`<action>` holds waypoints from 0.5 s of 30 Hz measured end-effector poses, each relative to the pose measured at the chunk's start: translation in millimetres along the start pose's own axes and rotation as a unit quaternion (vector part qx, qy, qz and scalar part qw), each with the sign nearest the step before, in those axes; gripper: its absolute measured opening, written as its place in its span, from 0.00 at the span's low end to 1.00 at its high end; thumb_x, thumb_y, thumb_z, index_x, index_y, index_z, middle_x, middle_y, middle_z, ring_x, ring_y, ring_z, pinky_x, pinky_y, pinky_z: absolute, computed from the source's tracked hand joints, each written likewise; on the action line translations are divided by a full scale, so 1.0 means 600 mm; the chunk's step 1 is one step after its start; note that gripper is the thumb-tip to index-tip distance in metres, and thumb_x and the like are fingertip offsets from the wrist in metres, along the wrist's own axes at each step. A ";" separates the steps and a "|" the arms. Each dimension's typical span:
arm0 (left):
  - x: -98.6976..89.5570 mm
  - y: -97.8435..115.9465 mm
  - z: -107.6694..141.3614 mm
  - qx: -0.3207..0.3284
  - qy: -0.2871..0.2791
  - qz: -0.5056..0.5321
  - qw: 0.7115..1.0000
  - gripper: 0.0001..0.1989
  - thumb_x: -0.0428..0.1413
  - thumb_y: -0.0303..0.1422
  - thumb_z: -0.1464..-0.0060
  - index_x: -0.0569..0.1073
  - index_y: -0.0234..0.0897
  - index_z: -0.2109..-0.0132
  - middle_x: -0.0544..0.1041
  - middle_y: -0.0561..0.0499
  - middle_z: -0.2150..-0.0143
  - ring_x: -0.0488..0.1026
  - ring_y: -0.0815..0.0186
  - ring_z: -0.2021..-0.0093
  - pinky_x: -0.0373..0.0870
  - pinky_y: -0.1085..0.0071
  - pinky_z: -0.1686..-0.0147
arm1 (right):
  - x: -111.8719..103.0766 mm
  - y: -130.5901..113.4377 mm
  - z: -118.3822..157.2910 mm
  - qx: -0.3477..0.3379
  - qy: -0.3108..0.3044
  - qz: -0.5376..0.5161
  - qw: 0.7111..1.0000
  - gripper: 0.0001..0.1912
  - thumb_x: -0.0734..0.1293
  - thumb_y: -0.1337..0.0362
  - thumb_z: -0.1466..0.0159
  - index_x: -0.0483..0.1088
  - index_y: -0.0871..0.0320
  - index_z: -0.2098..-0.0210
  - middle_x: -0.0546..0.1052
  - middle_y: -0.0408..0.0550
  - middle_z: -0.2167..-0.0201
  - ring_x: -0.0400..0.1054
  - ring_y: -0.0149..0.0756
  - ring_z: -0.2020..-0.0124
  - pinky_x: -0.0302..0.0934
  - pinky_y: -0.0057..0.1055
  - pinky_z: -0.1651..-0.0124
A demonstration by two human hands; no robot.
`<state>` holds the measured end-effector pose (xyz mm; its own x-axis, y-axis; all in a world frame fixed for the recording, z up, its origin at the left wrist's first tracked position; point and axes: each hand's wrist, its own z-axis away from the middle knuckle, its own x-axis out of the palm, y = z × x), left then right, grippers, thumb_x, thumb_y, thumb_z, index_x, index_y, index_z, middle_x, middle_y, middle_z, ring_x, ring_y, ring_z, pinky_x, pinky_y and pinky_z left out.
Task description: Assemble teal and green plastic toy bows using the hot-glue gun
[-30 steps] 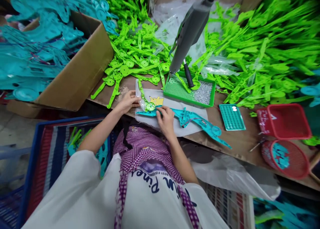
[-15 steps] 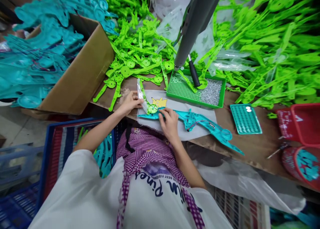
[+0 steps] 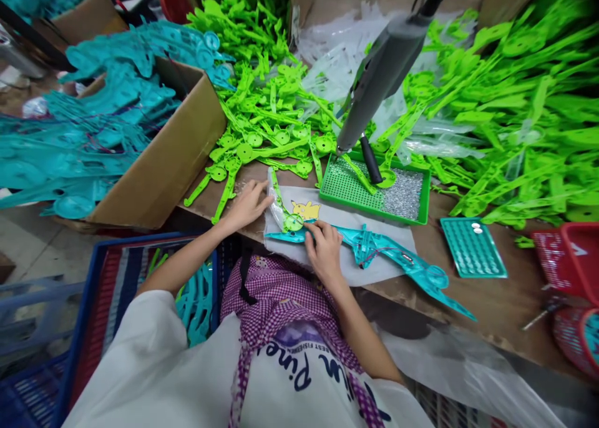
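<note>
My left hand (image 3: 249,204) has its fingers stretched out, with the tips at the edge of a clear plastic strip (image 3: 276,208). The strip lies along a lime-green plastic arm with a round disc end (image 3: 294,221). That disc overlaps a long teal plastic frame (image 3: 344,235), which lies across a grey cloth (image 3: 388,269). With fingers curled, my right hand (image 3: 324,248) grips the teal frame just right of the green disc. Its fingertips partly cover the joint there. Thin dark red wires show on the middle of the frame.
A grey power screwdriver (image 3: 381,82) hangs over a green tray (image 3: 346,194) of small metal screws, where a black-handled tool (image 3: 371,160) rests. Lime-green parts (image 3: 528,97) are heaped behind. Left stands a cardboard box (image 3: 163,144) of teal parts; right, a teal tray (image 3: 473,247) and red basket (image 3: 580,253).
The view has shifted, so the table sits lower and farther right. My left hand has drawn slightly back from the clear strip, its fingers straighter. My right hand stays on the teal frame.
</note>
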<state>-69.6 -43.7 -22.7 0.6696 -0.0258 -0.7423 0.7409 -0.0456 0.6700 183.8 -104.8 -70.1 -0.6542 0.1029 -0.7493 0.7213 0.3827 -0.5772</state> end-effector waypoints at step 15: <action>-0.006 0.026 -0.055 0.083 -0.098 -0.152 0.980 0.12 0.49 0.34 0.37 0.72 0.36 0.50 0.64 0.37 0.30 0.65 0.43 0.37 0.54 0.42 0.36 | 0.000 -0.007 0.002 -0.002 -0.025 0.028 0.999 0.15 0.59 0.71 0.34 0.72 0.54 0.52 0.74 0.51 0.54 0.65 0.44 0.53 0.53 0.41 0.50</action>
<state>-58.5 -11.6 -9.1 0.3849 -0.1773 -0.9058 0.8750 -0.2421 0.4192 181.3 -107.5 -67.8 -0.6001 0.0784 -0.7961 0.7559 0.3812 -0.5322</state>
